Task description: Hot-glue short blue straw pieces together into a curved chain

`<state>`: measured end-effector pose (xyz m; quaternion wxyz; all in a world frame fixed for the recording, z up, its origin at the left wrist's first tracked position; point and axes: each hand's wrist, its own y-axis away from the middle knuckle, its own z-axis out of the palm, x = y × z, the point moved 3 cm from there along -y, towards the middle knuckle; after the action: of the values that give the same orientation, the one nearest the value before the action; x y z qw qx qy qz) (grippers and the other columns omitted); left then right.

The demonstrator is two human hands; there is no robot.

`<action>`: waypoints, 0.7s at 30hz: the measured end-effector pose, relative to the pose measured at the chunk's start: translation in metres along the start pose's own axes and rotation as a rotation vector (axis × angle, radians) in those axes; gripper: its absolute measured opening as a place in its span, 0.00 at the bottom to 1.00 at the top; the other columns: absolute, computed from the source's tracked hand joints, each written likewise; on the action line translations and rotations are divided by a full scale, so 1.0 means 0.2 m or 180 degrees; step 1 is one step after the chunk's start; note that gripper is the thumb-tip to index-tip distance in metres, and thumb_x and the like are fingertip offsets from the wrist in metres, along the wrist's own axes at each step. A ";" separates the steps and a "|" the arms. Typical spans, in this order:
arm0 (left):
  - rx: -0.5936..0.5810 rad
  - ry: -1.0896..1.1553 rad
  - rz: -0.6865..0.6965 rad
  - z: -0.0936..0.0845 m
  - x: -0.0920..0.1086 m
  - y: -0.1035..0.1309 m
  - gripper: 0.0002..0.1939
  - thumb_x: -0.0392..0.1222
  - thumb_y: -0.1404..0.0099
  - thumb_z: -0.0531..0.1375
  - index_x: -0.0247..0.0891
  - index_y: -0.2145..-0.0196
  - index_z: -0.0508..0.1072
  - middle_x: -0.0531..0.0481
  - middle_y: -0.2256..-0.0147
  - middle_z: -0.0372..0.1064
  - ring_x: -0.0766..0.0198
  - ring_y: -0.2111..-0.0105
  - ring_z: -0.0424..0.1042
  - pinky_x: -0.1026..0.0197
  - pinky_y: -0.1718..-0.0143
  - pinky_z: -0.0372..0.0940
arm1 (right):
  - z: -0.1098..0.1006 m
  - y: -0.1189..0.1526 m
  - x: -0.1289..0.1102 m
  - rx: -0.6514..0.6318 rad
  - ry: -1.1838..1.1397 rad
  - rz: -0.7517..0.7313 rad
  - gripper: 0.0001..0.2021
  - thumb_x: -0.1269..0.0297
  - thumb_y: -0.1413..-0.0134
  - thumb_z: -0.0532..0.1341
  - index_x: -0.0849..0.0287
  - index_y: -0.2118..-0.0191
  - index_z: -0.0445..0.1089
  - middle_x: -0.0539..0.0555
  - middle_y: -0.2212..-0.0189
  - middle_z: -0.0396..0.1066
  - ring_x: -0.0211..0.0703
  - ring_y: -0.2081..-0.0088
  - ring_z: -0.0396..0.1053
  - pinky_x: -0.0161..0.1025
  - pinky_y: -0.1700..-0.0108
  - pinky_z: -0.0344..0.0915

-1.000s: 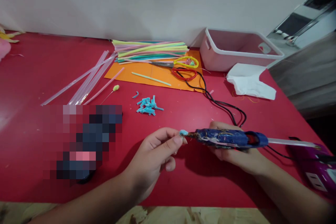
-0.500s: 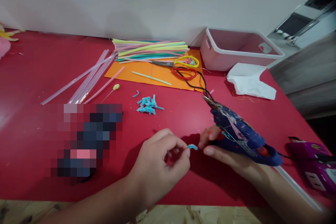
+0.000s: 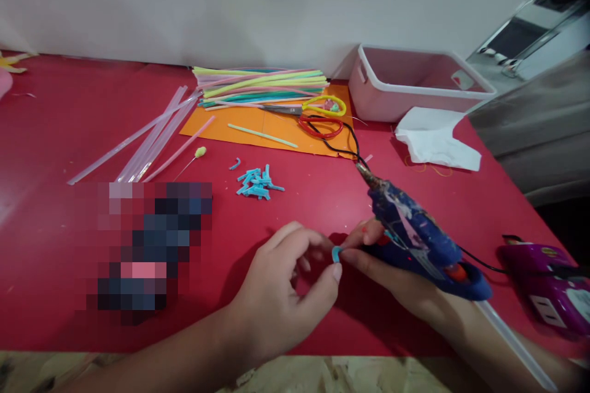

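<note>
A small curved blue piece (image 3: 336,254) is between my two hands. My left hand (image 3: 288,288) has its thumb and fingers bent around the piece, with the thumb tip at its lower end. My right hand (image 3: 391,267) pinches the piece's upper end between thumb and index finger and also holds a dark blue glue gun (image 3: 415,233), its nozzle pointing up and left. A clear glue stick (image 3: 514,341) sticks out of the gun's rear. Beyond my left hand lies a pile of short blue pieces (image 3: 259,183), with one curved piece (image 3: 235,164) apart from it.
Pipe cleaners (image 3: 262,87) and scissors (image 3: 322,127) lie on orange card (image 3: 221,129). Clear sticks (image 3: 152,135) are at the left. A pink bin (image 3: 415,98), white cloth (image 3: 437,138) and purple power box (image 3: 544,288) stand or lie rightward on the red table (image 3: 295,215).
The blue piece has turned from lying sideways to upright. My right hand has moved in and taken its upper end, while my left fingers have loosened and spread a little. The view has shifted slightly.
</note>
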<state>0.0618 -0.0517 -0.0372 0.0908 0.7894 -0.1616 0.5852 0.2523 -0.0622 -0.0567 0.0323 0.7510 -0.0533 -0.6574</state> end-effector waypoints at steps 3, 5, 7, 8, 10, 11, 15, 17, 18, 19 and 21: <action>-0.0029 0.0555 -0.0269 0.02 -0.02 0.00 0.11 0.38 0.35 0.62 0.36 0.54 0.75 0.46 0.61 0.73 0.63 0.67 0.75 0.63 0.70 0.71 | 0.01 0.01 -0.02 -0.0243 -0.0197 0.0381 0.16 0.53 0.51 0.74 0.52 0.66 0.68 0.46 0.70 0.74 0.38 0.67 0.73 0.37 0.59 0.72; -0.0113 0.0901 -0.0260 0.04 -0.03 0.00 0.09 0.38 0.33 0.62 0.38 0.55 0.76 0.46 0.60 0.74 0.61 0.64 0.77 0.63 0.68 0.72 | 0.01 0.01 -0.02 -0.0331 -0.0383 0.0498 0.17 0.53 0.52 0.75 0.52 0.66 0.68 0.46 0.70 0.74 0.38 0.66 0.73 0.37 0.60 0.71; -0.0147 0.1096 -0.0093 0.04 -0.04 -0.01 0.07 0.37 0.33 0.63 0.40 0.57 0.79 0.47 0.60 0.74 0.61 0.61 0.77 0.63 0.63 0.73 | 0.02 0.01 -0.02 -0.0345 -0.0626 0.0526 0.18 0.53 0.53 0.76 0.52 0.67 0.67 0.46 0.70 0.74 0.38 0.66 0.73 0.37 0.61 0.71; -0.0136 0.1154 -0.0029 0.04 -0.04 -0.01 0.07 0.37 0.33 0.64 0.40 0.58 0.80 0.47 0.60 0.73 0.62 0.60 0.76 0.63 0.62 0.73 | 0.03 0.01 -0.02 -0.0359 -0.0752 0.0523 0.19 0.53 0.53 0.76 0.52 0.67 0.66 0.45 0.71 0.73 0.38 0.67 0.72 0.37 0.62 0.71; -0.0113 0.1267 -0.0020 0.03 -0.05 -0.02 0.06 0.36 0.34 0.66 0.40 0.59 0.82 0.48 0.62 0.73 0.64 0.62 0.75 0.66 0.65 0.72 | 0.04 0.01 -0.03 -0.0406 -0.0973 0.0496 0.19 0.54 0.54 0.76 0.52 0.67 0.66 0.45 0.72 0.73 0.36 0.69 0.72 0.35 0.64 0.70; -0.0108 0.1346 -0.0055 0.03 -0.05 -0.03 0.05 0.36 0.34 0.66 0.39 0.60 0.82 0.48 0.62 0.72 0.66 0.64 0.75 0.67 0.68 0.71 | 0.05 0.01 -0.03 -0.0445 -0.1042 0.0486 0.19 0.55 0.53 0.76 0.52 0.67 0.66 0.44 0.72 0.73 0.35 0.69 0.72 0.34 0.64 0.70; -0.0185 0.1712 -0.0194 0.03 -0.04 -0.03 0.03 0.36 0.35 0.67 0.36 0.63 0.83 0.47 0.62 0.71 0.71 0.72 0.71 0.70 0.76 0.70 | 0.06 0.01 -0.04 -0.0556 -0.1163 0.0467 0.17 0.57 0.51 0.75 0.52 0.67 0.66 0.45 0.70 0.75 0.36 0.68 0.73 0.34 0.63 0.71; -0.0209 0.1845 -0.0306 0.03 -0.04 -0.03 0.03 0.36 0.35 0.67 0.36 0.64 0.83 0.48 0.62 0.70 0.70 0.72 0.72 0.70 0.75 0.72 | 0.06 0.02 -0.04 -0.0599 -0.1176 0.0460 0.16 0.58 0.50 0.75 0.51 0.67 0.66 0.45 0.70 0.75 0.36 0.66 0.74 0.34 0.62 0.72; -0.0213 0.1884 -0.0365 0.03 -0.04 -0.03 0.03 0.36 0.36 0.67 0.36 0.65 0.82 0.48 0.62 0.69 0.70 0.71 0.72 0.69 0.75 0.73 | 0.06 0.02 -0.04 -0.0603 -0.1159 0.0456 0.15 0.58 0.49 0.74 0.51 0.67 0.66 0.45 0.70 0.75 0.36 0.66 0.74 0.34 0.62 0.73; -0.0212 0.1906 -0.0419 0.03 -0.04 -0.02 0.02 0.36 0.36 0.67 0.35 0.65 0.82 0.49 0.62 0.68 0.71 0.72 0.72 0.69 0.74 0.74 | 0.06 0.02 -0.04 -0.0594 -0.1115 0.0450 0.15 0.58 0.49 0.74 0.51 0.66 0.66 0.45 0.69 0.75 0.36 0.66 0.74 0.34 0.62 0.73; -0.0182 0.1949 -0.0492 0.03 -0.03 -0.03 0.02 0.36 0.36 0.67 0.34 0.66 0.81 0.49 0.62 0.68 0.72 0.73 0.72 0.69 0.74 0.74 | 0.05 0.03 -0.03 -0.0530 -0.0905 0.0416 0.15 0.56 0.48 0.73 0.52 0.67 0.66 0.45 0.69 0.74 0.36 0.66 0.74 0.34 0.62 0.73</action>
<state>0.0669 -0.0476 -0.0452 0.2017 0.5837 -0.0826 0.7822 0.2418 -0.0670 -0.0514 0.1291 0.6400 -0.0515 -0.7557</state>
